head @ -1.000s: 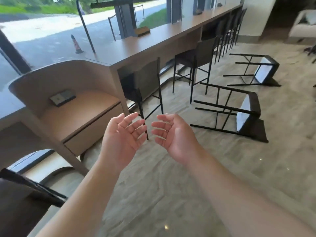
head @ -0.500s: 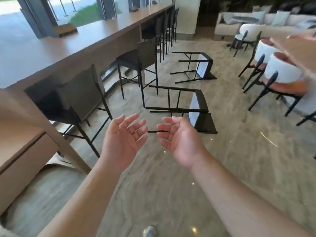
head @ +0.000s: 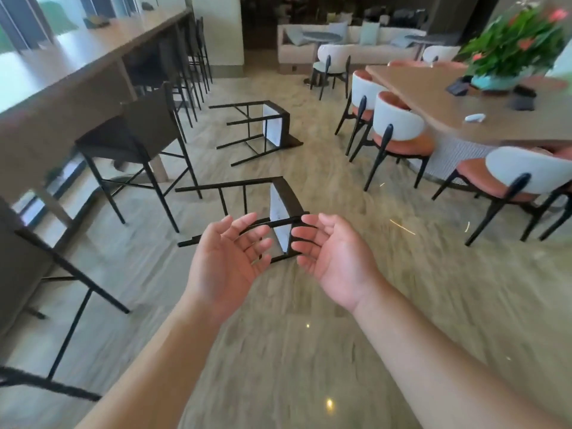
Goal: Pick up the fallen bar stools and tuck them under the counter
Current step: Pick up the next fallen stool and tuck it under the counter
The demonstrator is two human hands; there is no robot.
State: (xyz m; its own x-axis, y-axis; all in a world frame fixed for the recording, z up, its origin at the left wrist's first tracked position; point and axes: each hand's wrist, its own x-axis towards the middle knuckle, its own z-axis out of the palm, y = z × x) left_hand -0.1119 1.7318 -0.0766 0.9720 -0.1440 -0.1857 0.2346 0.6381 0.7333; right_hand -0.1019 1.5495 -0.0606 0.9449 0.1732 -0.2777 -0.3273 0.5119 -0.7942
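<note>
Two black bar stools lie on their sides on the stone floor. The near fallen stool (head: 280, 209) points its legs left toward the counter, its pale seat underside facing me. The far fallen stool (head: 272, 125) lies the same way further back. My left hand (head: 227, 267) and my right hand (head: 334, 258) are held out palms up, fingers apart, empty, in front of the near stool and above the floor, touching nothing. The long wooden counter (head: 77, 60) runs along the left.
Upright black stools (head: 139, 140) stand along the counter, one more at the near left (head: 62, 274). On the right, a dining table (head: 458, 109) with a potted plant and white-and-coral chairs (head: 399, 131). A sofa stands at the back. Open floor lies between the two rows.
The view has swung right, away from the counter and toward the dining area. The fallen stools now sit nearer the middle of the frame. Both hands stay open and empty.
</note>
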